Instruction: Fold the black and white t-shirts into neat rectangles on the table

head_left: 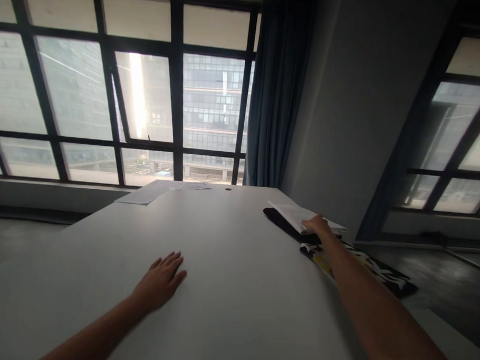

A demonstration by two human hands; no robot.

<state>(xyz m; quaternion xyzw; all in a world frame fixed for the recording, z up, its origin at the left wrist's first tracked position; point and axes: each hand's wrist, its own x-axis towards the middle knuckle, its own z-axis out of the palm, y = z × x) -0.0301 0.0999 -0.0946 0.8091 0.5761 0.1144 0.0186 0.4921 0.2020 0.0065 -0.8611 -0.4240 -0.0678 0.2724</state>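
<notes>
My left hand [161, 279] lies flat on the white table [218, 306], its fingers spread and nothing in it. Off to the right, my right hand [316, 226] is closed on the edge of a flat, folded white item [292, 213], which could be cloth or paper. Beneath that white item lies a folded black item [280, 220], probably fabric. Nearer to me, under my right forearm, a black, white and yellow patterned item [383, 271] sits at the table's right edge. My forearm hides part of it.
Sheets of paper [144, 194] lie at the table's far left corner. A small round hole [228, 189] is near the far edge. Behind the table are windows [211, 104], a blue curtain [273, 96] and a grey pillar [347, 100].
</notes>
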